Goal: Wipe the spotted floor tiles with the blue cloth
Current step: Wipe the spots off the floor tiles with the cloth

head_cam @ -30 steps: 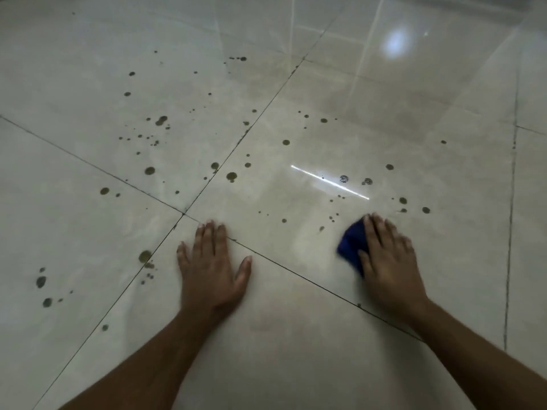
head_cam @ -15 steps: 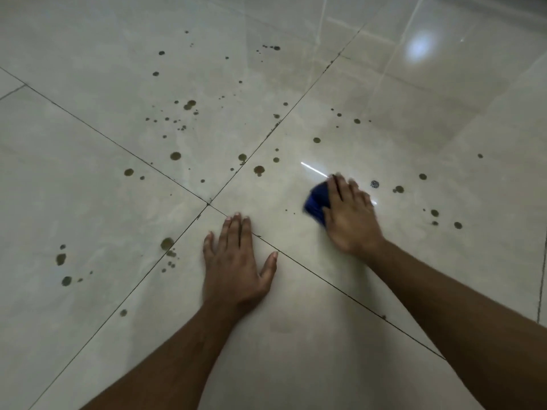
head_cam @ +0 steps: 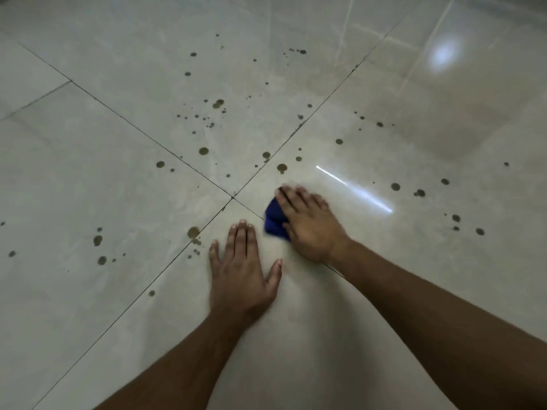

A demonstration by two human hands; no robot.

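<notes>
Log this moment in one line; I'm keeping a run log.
left hand flat on floor | right hand presses cloth | spots remain

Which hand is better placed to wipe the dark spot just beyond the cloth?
The right hand. It already presses the blue cloth onto the tile, with the spot just ahead of its fingertips. The left hand lies flat, bracing on the floor.
</notes>
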